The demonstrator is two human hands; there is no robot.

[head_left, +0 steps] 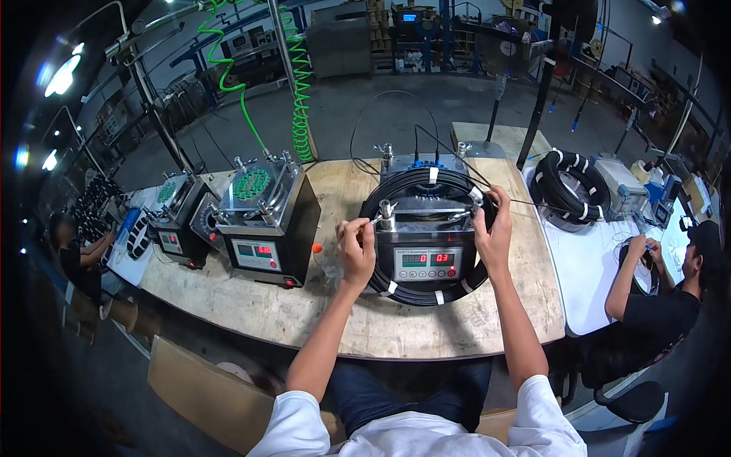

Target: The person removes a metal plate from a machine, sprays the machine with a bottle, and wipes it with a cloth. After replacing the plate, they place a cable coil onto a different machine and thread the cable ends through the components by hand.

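A fiber polishing machine (pixel 403 238) with red digits on its front display (pixel 428 263) stands before me. A black cable coil (pixel 439 298), bound with white ties, hangs round its front. My left hand (pixel 355 251) is closed, its fingertips pinching the lever of the front left clamp (pixel 387 215). My right hand (pixel 495 228) curls round the front right clamp (pixel 477 209), thumb against it, beside the coil's right side. What lies under its fingers is partly hidden. Blue-ended connectors (pixel 426 164) with black leads sit on the machine top behind the coil.
Two similar machines (pixel 263 221) (pixel 177 217) stand left on the wooden table (pixel 343 327). Green coiled air hoses (pixel 301 99) hang behind. At right, another cable coil (pixel 571 186) lies near a person (pixel 659 282) working at a white table (pixel 586 297). Another person (pixel 80 259) is far left.
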